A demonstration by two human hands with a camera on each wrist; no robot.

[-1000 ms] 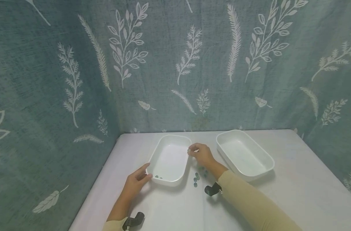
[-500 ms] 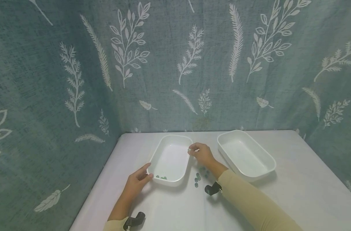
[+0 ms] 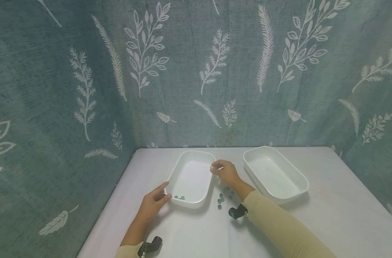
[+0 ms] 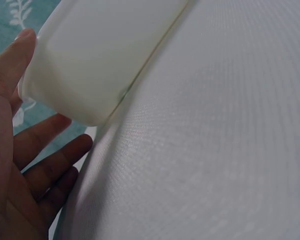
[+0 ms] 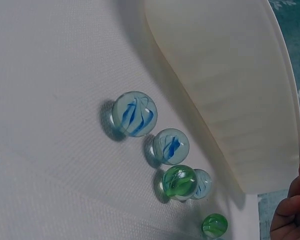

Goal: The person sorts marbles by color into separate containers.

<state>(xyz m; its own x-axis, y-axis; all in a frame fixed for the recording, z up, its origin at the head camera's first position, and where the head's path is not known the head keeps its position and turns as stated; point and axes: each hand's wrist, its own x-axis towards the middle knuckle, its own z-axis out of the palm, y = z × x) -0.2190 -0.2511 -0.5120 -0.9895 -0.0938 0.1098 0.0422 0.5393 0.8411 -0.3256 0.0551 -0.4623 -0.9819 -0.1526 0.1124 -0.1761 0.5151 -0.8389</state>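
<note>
My left hand [image 3: 152, 203] grips the near left corner of a white tray [image 3: 192, 175], thumb on the rim; the left wrist view shows its other fingers spread below. With its fingertips, my right hand [image 3: 227, 172] pinches that tray's right rim toward the far end. Several small greenish marbles [image 3: 182, 197] lie inside at the near left. On the cloth between tray and right forearm lie more glass marbles. The right wrist view shows clear ones with blue swirls [image 5: 135, 114] and green ones [image 5: 180, 181]. My right hand and forearm hide part of that patch.
A second white tray [image 3: 275, 175] stands to the right, past my right forearm. White cloth [image 3: 199, 233] covers the table. Green-blue leaf-patterned fabric [image 3: 180, 71] hangs behind and at both sides. Each wrist wears a small black camera [image 3: 237, 211].
Marbles inside the left tray shift slightly along its near edge, with one more becoming visible. Both hands keep their places on the rim. The whole head view drifts slightly.
</note>
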